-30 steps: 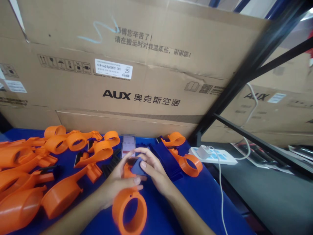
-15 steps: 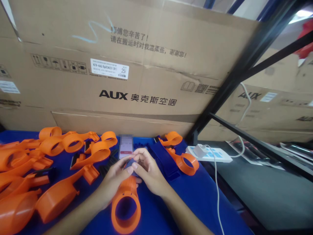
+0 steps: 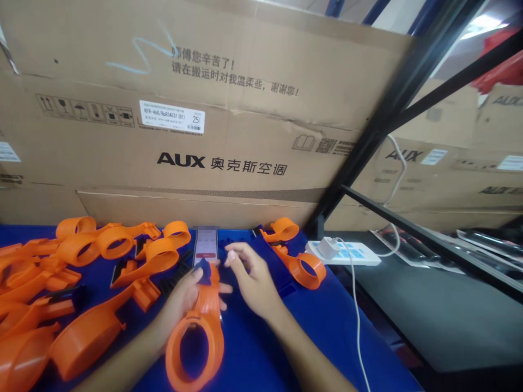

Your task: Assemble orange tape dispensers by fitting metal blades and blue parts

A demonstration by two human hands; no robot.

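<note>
Holding an orange tool [image 3: 209, 305] by its narrow handle in the left hand [image 3: 183, 302], at the lower middle of the frame, and pointing its wide ring toward the bottom edge. Likely gripping there because of the handle being slim enough to wrap, leaving the ring free and exposing the blue piece [image 3: 205, 272] at the handle's upper end. Closing the left fingers [image 3: 225, 288] around the back of the handle, showing the tips past its right side, and resting the thumb against or just beside the blue piece, not showing clearly which.

Hovering with the right hand [image 3: 257, 283] just right of the tool, apart from it. Bending those fingers loosely, half open, and bringing thumb and index tip close together; showing nothing between them, though possibly hiding something very small. Perhaps standing off sideways to give the blue piece room.

Working over a blue table [image 3: 253, 354], between loose orange tools [image 3: 87, 348] spreading across the lower left and a pair of orange tools [image 3: 305, 280] lying right of centre beside dark blue parts [image 3: 277, 261]. Probably grouping these within reach of both hands. Facing a phone [image 3: 205, 245] lying just beyond the tool, perhaps placing its screen for easy viewing.
</note>
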